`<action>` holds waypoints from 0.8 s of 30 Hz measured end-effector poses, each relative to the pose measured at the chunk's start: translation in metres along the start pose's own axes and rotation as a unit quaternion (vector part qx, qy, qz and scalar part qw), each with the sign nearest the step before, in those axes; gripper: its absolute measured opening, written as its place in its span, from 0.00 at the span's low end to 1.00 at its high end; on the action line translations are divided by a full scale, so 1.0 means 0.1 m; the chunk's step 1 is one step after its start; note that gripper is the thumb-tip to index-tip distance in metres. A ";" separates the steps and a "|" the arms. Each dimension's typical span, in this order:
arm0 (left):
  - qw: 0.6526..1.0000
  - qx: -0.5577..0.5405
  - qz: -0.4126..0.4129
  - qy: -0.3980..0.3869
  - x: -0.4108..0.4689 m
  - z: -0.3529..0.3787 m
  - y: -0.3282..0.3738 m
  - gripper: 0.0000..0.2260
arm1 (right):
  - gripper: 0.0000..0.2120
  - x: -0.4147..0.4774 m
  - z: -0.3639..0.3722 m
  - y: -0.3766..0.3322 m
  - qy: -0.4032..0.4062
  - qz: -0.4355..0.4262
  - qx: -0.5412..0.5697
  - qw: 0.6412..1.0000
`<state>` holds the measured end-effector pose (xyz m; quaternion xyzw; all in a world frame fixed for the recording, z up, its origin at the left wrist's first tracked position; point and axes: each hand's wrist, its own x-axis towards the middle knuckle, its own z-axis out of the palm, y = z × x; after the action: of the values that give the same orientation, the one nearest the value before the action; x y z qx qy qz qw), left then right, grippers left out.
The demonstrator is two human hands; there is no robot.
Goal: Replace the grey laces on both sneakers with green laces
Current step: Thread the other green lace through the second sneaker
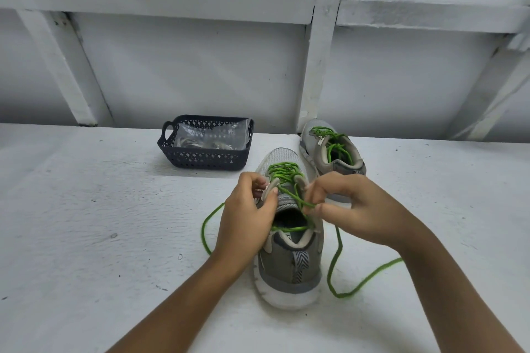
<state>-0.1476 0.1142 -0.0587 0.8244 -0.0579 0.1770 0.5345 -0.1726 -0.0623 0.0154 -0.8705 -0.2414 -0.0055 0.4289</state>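
Observation:
A grey sneaker (pixel 289 266) stands in front of me on the white table, heel towards me, with a green lace (pixel 339 272) crossed through its front eyelets. My left hand (pixel 249 212) grips the sneaker's left eyelet flap. My right hand (pixel 352 209) pinches the green lace over the tongue. One loose lace end loops out on the left, the other trails on the table to the right. Behind it, a second grey sneaker (pixel 332 149) lies with green lace threaded in it.
A dark blue plastic basket (pixel 206 157) with clear plastic bags inside stands at the back, left of the sneakers. A white wall with wooden beams rises behind the table's far edge.

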 end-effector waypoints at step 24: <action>0.969 -0.155 0.024 -0.191 0.10 -0.15 0.61 0.08 | 0.12 0.70 -0.06 -0.31 0.132 0.185 0.627 0.745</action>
<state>-0.1596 0.1026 0.0027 0.7487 -0.2053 0.0175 0.6301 -0.1227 -0.0215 0.0570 -0.4241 0.0343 0.1121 0.8980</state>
